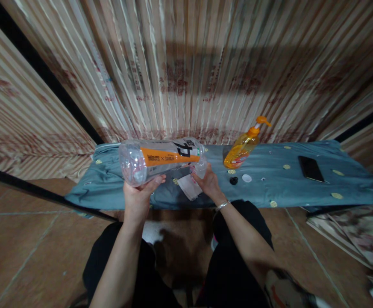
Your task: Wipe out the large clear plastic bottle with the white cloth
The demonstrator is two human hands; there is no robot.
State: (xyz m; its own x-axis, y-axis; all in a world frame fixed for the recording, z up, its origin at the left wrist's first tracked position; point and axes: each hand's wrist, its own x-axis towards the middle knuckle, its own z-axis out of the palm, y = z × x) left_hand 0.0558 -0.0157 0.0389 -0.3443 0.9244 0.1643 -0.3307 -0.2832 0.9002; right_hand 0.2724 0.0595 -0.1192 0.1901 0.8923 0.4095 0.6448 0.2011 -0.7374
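Observation:
A large clear plastic bottle (160, 159) with an orange and black label lies sideways in the air above a low table (301, 192) draped in a blue-grey cloth. My left hand (138, 196) is closed under its base end. My right hand (208, 179) is closed around its neck end, near a white folded cloth (189, 187) on the table. Whether the bottle's mouth is capped is hidden by my fingers.
An orange pump bottle of liquid soap (242, 149) stands tilted on the table right of my hands. A small black cap (233, 180) and a white cap (246, 178) lie near it. A black phone (310, 168) lies further right. A striped curtain (186, 64) hangs behind.

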